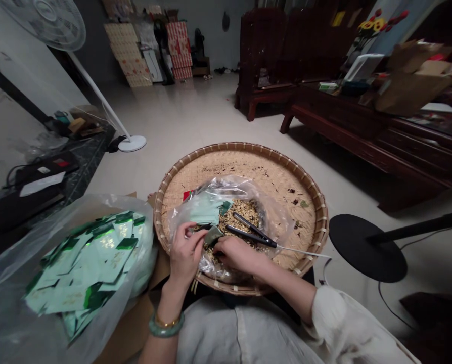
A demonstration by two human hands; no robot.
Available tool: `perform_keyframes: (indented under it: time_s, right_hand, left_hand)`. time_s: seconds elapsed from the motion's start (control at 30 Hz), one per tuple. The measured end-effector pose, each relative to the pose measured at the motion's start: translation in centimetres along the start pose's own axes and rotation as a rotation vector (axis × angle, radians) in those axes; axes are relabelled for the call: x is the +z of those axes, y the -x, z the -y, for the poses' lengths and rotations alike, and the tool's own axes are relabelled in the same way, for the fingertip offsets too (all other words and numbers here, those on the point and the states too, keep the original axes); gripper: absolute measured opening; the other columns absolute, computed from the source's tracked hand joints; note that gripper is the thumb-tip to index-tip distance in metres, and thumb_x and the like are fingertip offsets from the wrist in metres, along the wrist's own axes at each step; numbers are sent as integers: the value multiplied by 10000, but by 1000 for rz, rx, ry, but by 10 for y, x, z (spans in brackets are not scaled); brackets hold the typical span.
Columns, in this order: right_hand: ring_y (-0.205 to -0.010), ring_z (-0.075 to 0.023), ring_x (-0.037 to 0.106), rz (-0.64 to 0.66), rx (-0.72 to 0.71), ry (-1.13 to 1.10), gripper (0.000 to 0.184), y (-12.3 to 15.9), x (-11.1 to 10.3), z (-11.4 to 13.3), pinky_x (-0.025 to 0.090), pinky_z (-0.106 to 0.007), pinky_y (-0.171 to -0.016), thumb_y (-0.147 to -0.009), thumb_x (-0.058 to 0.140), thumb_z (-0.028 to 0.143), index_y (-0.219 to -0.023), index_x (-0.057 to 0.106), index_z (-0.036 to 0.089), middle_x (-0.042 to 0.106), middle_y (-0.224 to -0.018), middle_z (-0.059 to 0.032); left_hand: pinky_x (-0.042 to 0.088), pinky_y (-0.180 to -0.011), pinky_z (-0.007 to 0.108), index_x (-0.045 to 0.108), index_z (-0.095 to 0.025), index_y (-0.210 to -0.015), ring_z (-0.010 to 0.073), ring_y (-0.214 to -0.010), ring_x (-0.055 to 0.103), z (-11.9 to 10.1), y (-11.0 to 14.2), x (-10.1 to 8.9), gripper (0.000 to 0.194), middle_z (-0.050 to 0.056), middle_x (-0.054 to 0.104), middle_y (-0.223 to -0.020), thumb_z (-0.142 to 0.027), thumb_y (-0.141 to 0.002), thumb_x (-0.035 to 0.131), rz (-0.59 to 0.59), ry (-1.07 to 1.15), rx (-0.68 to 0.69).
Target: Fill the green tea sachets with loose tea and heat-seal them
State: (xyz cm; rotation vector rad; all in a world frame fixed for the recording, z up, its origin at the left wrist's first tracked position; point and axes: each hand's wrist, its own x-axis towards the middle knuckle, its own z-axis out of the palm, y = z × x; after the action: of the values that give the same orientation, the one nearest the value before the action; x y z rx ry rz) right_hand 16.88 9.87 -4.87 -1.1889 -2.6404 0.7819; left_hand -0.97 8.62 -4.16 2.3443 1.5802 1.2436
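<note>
Green foil sachet (213,235) sits between both hands, above dried flakes (238,215) inside a clear plastic bag (267,207) on a woven bamboo tray (241,147). Left hand (186,253) pinches its edge; right hand (239,254) curls against it, grip unclear. Risk: a slack pinch could drop it, scattering flakes. Sachet looks small, dull-metallic, slightly creased.

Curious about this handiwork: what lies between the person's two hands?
In the head view, a small green foil packet lies between the left hand and right hand, above loose dried bits inside a clear plastic bag.
</note>
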Motion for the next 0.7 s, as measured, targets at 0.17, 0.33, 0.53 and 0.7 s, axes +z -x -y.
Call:
perform_keyframes:
  time_s: [0.17, 0.33, 0.53, 0.7]
  right_hand:
    - [-793, -175, 644, -102, 95, -214, 229, 10, -10, -9, 435, -234, -718, -744, 601, 78, -919, 722, 164, 721, -864, -59]
    - [-605, -128, 596, -234, 214, -439, 194, 20, -8, -22, 417, -207, -588, -691, 615, 104, -832, 732, 167, 685, -671, -2]
    - [-425, -78, 456, -350, 254, -885, 177, 25, -45, -10, 357, -180, -401, -684, 668, 249, -830, 709, 158, 549, -504, 45]
    - [-436, -69, 461, -357, 186, -1030, 216, 6, -72, 15, 408, -177, -396, -659, 695, 281, -827, 696, 146, 555, -527, 44]
  left_hand:
    - [529, -706, 310, 685, -188, -960, 147, -759, 565, -6, -2, 2, 195, 71, 522, -962, -161, -875, 512, -17, 13, 33]
    - [537, -794, 327, 656, -198, -986, 170, -881, 605, -10, -2, 5, 203, 75, 556, -1022, -147, -884, 489, -13, 26, 61]
    - [547, -827, 336, 640, -192, -1000, 182, -938, 624, -12, -3, 10, 208, 97, 577, -1094, -131, -891, 474, 12, 86, 99]
    - [551, -798, 329, 642, -174, -970, 170, -870, 634, -16, -5, 11, 187, 117, 577, -1129, -134, -891, 477, 41, 101, 106]
